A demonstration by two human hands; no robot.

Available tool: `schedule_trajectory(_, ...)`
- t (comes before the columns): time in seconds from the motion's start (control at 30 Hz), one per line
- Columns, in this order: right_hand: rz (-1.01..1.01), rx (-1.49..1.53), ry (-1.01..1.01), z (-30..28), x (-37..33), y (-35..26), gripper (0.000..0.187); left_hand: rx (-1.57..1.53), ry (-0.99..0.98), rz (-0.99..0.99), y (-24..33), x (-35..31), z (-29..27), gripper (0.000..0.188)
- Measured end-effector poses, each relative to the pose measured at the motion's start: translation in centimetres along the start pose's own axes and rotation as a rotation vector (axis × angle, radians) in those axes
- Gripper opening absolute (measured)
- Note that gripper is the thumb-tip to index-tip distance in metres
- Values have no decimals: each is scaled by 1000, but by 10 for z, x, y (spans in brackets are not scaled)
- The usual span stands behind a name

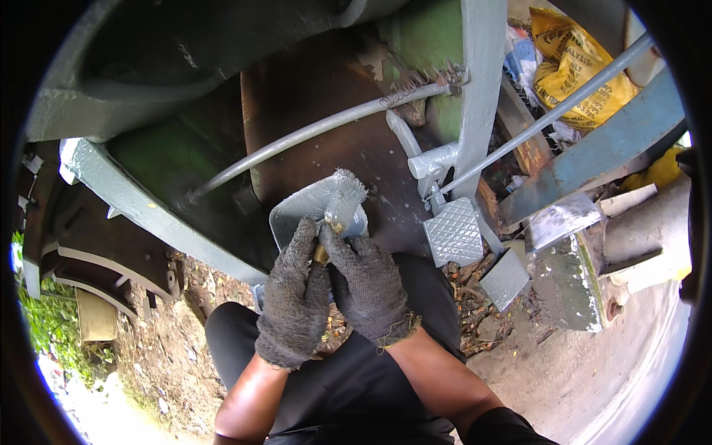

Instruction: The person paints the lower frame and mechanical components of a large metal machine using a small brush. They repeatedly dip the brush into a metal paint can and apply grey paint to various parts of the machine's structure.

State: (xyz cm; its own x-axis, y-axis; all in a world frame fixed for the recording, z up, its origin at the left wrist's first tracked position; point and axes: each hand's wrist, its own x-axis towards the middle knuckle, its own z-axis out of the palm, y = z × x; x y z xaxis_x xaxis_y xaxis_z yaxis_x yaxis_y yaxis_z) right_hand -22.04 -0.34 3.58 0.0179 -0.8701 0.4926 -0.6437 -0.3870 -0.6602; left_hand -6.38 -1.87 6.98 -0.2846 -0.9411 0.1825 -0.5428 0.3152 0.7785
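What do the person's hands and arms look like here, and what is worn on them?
Both hands wear thick knitted work gloves, dark grey, fuzzy and soiled. The left hand has a glove with a rounded, worn cuff. The glove on the right hand has a frayed cuff with loose threads at the wrist. The forearms are bare below the gloves. A black sleeve edge shows near the right elbow.

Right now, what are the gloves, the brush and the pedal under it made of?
Gloves on left hand and right hand: grey knitted fabric, fuzzy, soiled. Brush: pale frayed bristles coated grey; handle looks wooden, mostly hidden. Pedal: likely metal, glossy grey paint, looks wet.
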Motion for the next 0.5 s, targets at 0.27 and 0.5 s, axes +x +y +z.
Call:
schedule_trajectory(0.27,34,-71,20,0,-14,-2,67,92,4,146,32,-23,-2,52)
schedule_trajectory(0.5,10,-4,134,4,-13,-2,66,19,-138,354,31,-28,-20,61)
